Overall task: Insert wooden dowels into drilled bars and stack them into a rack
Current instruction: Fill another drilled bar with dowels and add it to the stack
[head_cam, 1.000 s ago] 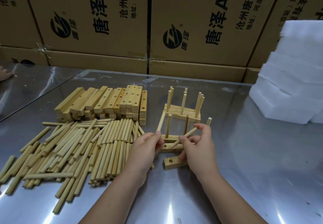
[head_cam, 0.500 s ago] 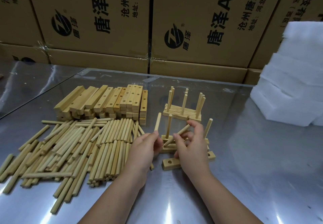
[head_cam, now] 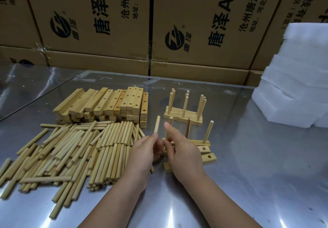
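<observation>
Cardboard boxes (head_cam: 106,23) wall off the back, far beyond the fingers. The steel tabletop (head_cam: 257,165) carries everything. White foam blocks (head_cam: 301,78) sit well off to the right of the right fingers.

Loose dowels (head_cam: 71,155) are heaped left of the left fingers, the nearest close by the wrist. Drilled bars (head_cam: 104,105) are stacked beyond that heap. The finished rack (head_cam: 182,116) stands beyond both hands, dowels up.

Bars in work (head_cam: 204,148) lie under and just right of the right fingers. Two standing dowels (head_cam: 189,128) rise to the right of those fingers; the far one looks tilted. The nearest bar (head_cam: 210,157) shows an open hole with no dowel in it.

Right hand (head_cam: 184,156): thumb and index sit either side of the leftmost dowel (head_cam: 170,121). The fingers are half straight and blurred, so I cannot tell whether they pinch it or only steady it.

Left hand (head_cam: 143,154): the fingertips pinch the held dowel (head_cam: 156,125) at its lower end. It is near upright, just left of the right index and clear of the bars.

The step looks like seating this dowel in an empty hole.
- Regrip mid-length so the tip shows below the fingers.
- Hold it plumb over the hole.
- Press the bar flat with the right fingers, since it will likely skid on steel.
- Push straight down, with a slight twist if it is tight.
- Keep the knuckles off the standing dowels; a bump could lever them loose.
</observation>
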